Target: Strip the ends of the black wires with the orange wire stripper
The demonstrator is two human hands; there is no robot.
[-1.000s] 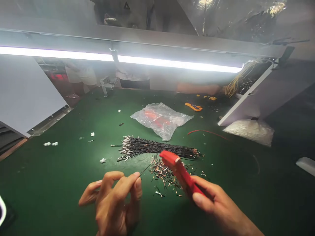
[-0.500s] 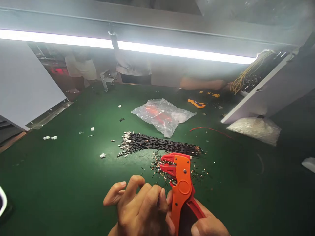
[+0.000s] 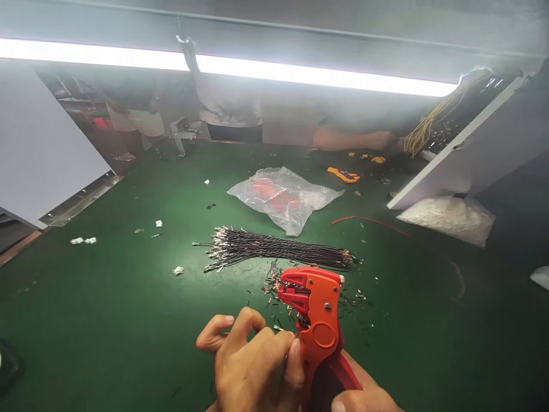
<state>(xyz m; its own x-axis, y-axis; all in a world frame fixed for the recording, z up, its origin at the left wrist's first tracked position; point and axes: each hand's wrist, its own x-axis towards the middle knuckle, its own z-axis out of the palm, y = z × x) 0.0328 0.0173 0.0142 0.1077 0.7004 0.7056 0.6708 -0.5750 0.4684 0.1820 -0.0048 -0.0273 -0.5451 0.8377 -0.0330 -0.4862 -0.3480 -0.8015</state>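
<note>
My right hand [image 3: 364,395] is wrapped around the handles of an orange and red wire stripper [image 3: 322,309], whose jaws point left. My left hand [image 3: 257,360] pinches thumb and forefinger together beside the tool's grip, the other fingers curled loosely. A small silvery terminal [image 3: 278,328] shows by those fingertips, apparently on a thin wire mostly hidden in the pinch. Beyond the tool lies a bundle of black wires [image 3: 274,247], metal terminals at the left and bare copper ends at the right. Short wire scraps [image 3: 271,281] are scattered under and around the jaws.
A clear plastic bag [image 3: 285,197] with red-orange contents lies behind the bundle. Farther back is a yellow-orange tool [image 3: 343,175]. A red wire [image 3: 371,220] and a filled bag [image 3: 450,218] are at the right. White bits [image 3: 177,270] dot the green table. People stand across it.
The stripper has shifted slightly right and turned a little. My left hand has moved right, its thumb now pressed to the forefinger, and the silvery terminal has come into view.
</note>
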